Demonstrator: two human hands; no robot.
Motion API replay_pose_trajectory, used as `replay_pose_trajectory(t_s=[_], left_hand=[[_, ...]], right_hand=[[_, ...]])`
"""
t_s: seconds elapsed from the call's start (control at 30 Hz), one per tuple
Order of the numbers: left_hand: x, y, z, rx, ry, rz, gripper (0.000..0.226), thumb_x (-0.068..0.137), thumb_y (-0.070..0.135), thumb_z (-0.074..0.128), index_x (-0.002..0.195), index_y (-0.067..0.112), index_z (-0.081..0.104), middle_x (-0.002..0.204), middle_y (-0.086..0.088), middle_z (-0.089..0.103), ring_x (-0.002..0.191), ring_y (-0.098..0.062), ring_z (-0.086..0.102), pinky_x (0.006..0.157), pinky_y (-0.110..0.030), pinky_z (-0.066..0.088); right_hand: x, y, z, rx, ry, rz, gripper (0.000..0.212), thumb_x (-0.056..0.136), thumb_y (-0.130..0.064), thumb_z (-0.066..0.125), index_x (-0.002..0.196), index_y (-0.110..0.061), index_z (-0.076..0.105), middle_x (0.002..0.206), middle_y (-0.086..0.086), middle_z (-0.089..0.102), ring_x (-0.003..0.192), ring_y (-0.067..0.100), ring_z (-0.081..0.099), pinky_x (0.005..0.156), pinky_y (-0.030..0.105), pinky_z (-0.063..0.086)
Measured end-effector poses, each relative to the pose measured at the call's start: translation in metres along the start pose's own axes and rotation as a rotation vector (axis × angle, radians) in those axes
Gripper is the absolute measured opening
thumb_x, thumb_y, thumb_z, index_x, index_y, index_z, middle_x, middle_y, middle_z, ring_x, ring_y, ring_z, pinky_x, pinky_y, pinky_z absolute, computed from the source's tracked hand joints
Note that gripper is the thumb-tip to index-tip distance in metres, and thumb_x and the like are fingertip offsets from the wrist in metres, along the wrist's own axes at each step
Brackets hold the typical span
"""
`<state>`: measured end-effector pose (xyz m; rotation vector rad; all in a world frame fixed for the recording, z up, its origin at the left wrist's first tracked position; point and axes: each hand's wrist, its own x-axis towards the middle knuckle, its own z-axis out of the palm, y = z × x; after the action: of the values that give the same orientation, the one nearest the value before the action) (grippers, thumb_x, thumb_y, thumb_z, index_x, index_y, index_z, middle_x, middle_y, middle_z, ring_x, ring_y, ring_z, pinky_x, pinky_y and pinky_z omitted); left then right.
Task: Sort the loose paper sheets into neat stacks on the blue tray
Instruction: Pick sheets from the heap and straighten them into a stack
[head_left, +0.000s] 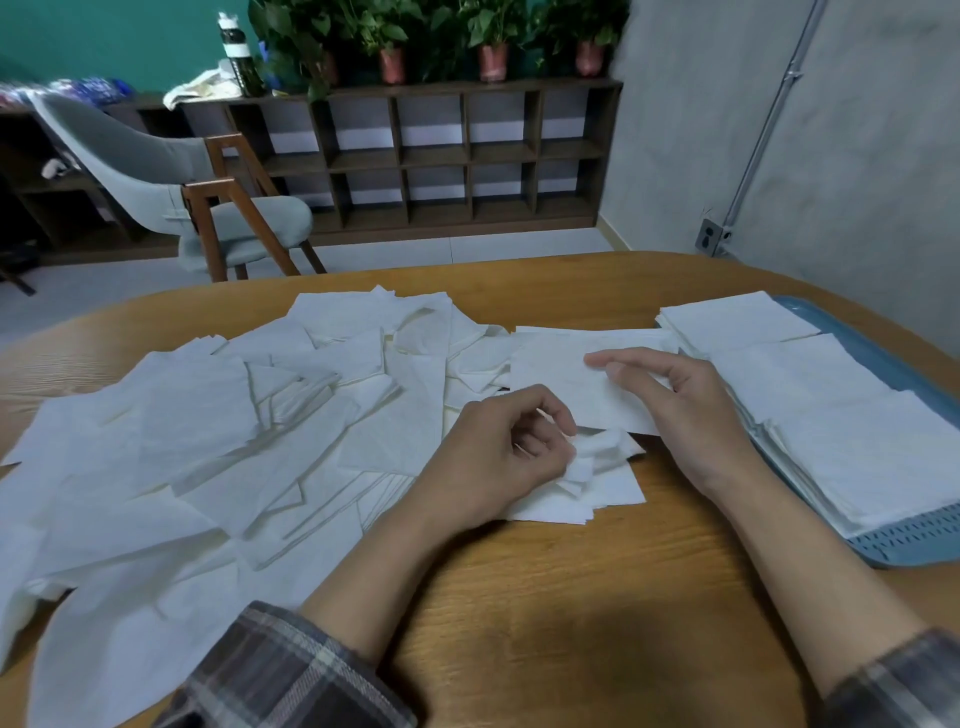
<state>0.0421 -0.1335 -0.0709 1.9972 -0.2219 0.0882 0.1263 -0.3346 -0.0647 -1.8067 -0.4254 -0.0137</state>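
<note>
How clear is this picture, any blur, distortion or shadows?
Head view: wide-angle distortion bows the far edge of the wooden table; the potted plants look soft; a shadow darkens the table's near side; the paper sheet in the right hand is sharp.

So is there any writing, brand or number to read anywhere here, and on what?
None can be read.
The sheets and the stacks on the tray: blank.
The bottle on the shelf: too blurred to show any words.
</note>
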Motion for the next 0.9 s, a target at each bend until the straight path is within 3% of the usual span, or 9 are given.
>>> replay_pose_trajectory(t_s=[0.07,0.2,0.27,0.4,0.5,0.63,0.73,0.83,0.9], left_hand=[[-0.001,-0.001,0.0,0.06,-0.037,0.029,0.014,0.091,0.008,0.077,0.094,0.02,0.072,0.086,0.001,0.073,0.076,-0.012,0.063,0.076,-0.028,0.054],[-0.002,-0.002,0.001,0.174,-0.089,0.052,0.017,0.086,0.012,0.081,0.099,0.023,0.076,0.094,0.01,0.075,0.091,-0.008,0.069,0.077,-0.018,0.055],[-0.002,-0.002,0.002,0.199,-0.062,0.051,0.015,0.086,0.015,0.081,0.099,0.023,0.078,0.091,0.012,0.076,0.089,-0.006,0.069,0.077,-0.016,0.054],[-0.001,-0.001,0.004,0.156,0.015,0.026,0.007,0.089,0.014,0.078,0.092,0.018,0.083,0.083,0.009,0.078,0.08,-0.008,0.07,0.077,-0.021,0.058],[0.001,-0.002,0.003,0.098,0.044,-0.016,0.008,0.092,0.016,0.077,0.09,0.017,0.085,0.08,0.006,0.079,0.079,-0.011,0.072,0.078,-0.023,0.059],[0.003,-0.004,0.003,0.085,0.033,-0.038,0.008,0.095,0.018,0.077,0.091,0.017,0.083,0.08,0.003,0.077,0.072,-0.007,0.065,0.074,-0.015,0.051],[0.003,-0.006,0.007,0.139,0.009,-0.008,0.01,0.098,0.021,0.074,0.098,0.018,0.083,0.086,0.005,0.077,0.083,-0.012,0.067,0.074,-0.011,0.047],[0.003,-0.007,0.011,0.184,0.0,0.045,0.013,0.102,0.022,0.069,0.107,0.022,0.081,0.094,0.015,0.077,0.088,-0.001,0.066,0.075,-0.007,0.042],[0.004,-0.007,0.012,0.176,0.051,0.063,0.014,0.103,0.022,0.068,0.107,0.024,0.081,0.098,0.018,0.077,0.092,0.002,0.066,0.077,-0.007,0.041]], right_hand=[[0.0,0.001,0.0,0.003,0.003,0.015,0.021,0.101,-0.021,0.065,0.104,-0.032,0.083,0.11,-0.028,0.076,0.113,-0.017,0.059,0.084,-0.007,0.035],[0.0,0.001,0.0,0.004,0.003,0.026,0.02,0.101,-0.023,0.065,0.103,-0.033,0.083,0.111,-0.028,0.075,0.112,-0.017,0.058,0.081,-0.008,0.034],[0.0,0.0,0.0,0.015,-0.002,0.026,0.019,0.101,-0.024,0.065,0.103,-0.032,0.083,0.111,-0.027,0.075,0.113,-0.016,0.059,0.083,-0.006,0.036],[-0.002,-0.002,0.001,0.049,-0.031,0.024,0.022,0.103,-0.025,0.061,0.104,-0.031,0.083,0.113,-0.025,0.076,0.116,-0.013,0.06,0.096,0.011,0.037],[-0.002,-0.004,0.002,0.071,-0.047,0.013,0.023,0.104,-0.026,0.06,0.104,-0.03,0.082,0.114,-0.023,0.076,0.117,-0.011,0.061,0.099,0.015,0.037],[-0.002,-0.005,0.003,0.059,-0.055,0.012,0.022,0.104,-0.028,0.06,0.104,-0.029,0.082,0.114,-0.024,0.076,0.116,-0.012,0.061,0.096,0.011,0.036],[-0.002,-0.004,0.002,0.048,-0.066,0.009,0.022,0.104,-0.029,0.061,0.105,-0.03,0.082,0.114,-0.024,0.076,0.116,-0.012,0.061,0.096,0.012,0.036],[-0.003,-0.003,0.003,0.045,-0.077,0.002,0.021,0.104,-0.03,0.061,0.104,-0.03,0.082,0.116,-0.021,0.076,0.117,-0.01,0.062,0.099,0.017,0.037],[-0.003,-0.003,0.002,0.045,-0.092,0.005,0.024,0.101,-0.043,0.062,0.103,-0.032,0.083,0.118,-0.021,0.076,0.12,-0.01,0.06,0.101,0.019,0.036]])
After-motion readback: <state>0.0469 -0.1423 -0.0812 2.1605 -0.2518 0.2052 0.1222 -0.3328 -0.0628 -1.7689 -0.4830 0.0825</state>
